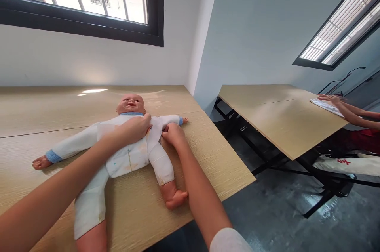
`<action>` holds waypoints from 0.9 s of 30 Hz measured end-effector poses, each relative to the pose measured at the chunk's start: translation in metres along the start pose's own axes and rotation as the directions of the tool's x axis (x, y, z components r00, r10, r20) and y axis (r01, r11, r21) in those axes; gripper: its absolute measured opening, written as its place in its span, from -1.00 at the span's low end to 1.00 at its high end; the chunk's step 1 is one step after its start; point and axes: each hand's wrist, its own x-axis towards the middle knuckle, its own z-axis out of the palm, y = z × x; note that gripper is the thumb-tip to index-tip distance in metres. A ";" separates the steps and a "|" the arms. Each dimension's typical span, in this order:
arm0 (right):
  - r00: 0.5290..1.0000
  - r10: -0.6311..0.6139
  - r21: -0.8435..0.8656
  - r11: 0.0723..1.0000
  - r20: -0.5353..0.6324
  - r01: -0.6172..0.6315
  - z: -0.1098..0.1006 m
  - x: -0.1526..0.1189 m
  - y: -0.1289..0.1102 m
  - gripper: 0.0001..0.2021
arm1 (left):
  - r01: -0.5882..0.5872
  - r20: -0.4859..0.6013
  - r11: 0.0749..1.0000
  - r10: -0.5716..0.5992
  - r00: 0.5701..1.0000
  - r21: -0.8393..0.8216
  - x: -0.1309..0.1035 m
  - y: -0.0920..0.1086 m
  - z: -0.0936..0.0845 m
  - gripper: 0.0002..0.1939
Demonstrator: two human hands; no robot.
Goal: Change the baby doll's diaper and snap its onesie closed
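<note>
A baby doll (132, 105) lies on its back on the wooden table, head toward the wall, arms and legs spread. It wears white clothing with blue cuffs and a blue collar; a thin white cloth garment (153, 137) lies over its chest. My left hand (138, 128) is closed at the upper chest, fingers pinched on the garment near the shoulder. Beside the doll's torso, just under its outstretched arm, my right hand (175, 135) is closed on the garment's side edge. Stains mark the white cloth body (127, 159). My fingertips are partly hidden.
The doll's table (213, 157) ends at a right edge, with a gap and grey floor (267, 204) beyond. A second table (267, 113) stands to the right, where another person's hands (329, 99) rest on folded white cloth (325, 106). A barred window (89, 26) is above.
</note>
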 end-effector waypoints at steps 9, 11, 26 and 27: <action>0.997 0.000 0.279 0.960 -0.074 0.021 0.008 0.001 -0.001 -0.91 | 0.046 0.014 0.979 -0.049 0.999 0.199 0.013 0.007 0.007 -0.79; 0.995 0.025 0.356 0.935 -0.100 0.012 0.012 0.000 -0.003 -0.91 | 0.057 -0.003 0.976 -0.057 0.998 0.210 0.010 0.013 0.012 -0.81; 0.947 -0.077 0.713 0.678 0.310 -0.178 -0.018 -0.013 -0.004 -0.81 | -0.160 -0.098 0.977 0.174 0.980 0.139 0.005 0.019 0.018 -0.78; 0.936 -0.101 0.717 0.672 0.338 -0.186 -0.020 -0.014 -0.003 -0.79 | -0.154 -0.105 0.980 0.167 0.980 0.124 0.005 0.017 0.019 -0.77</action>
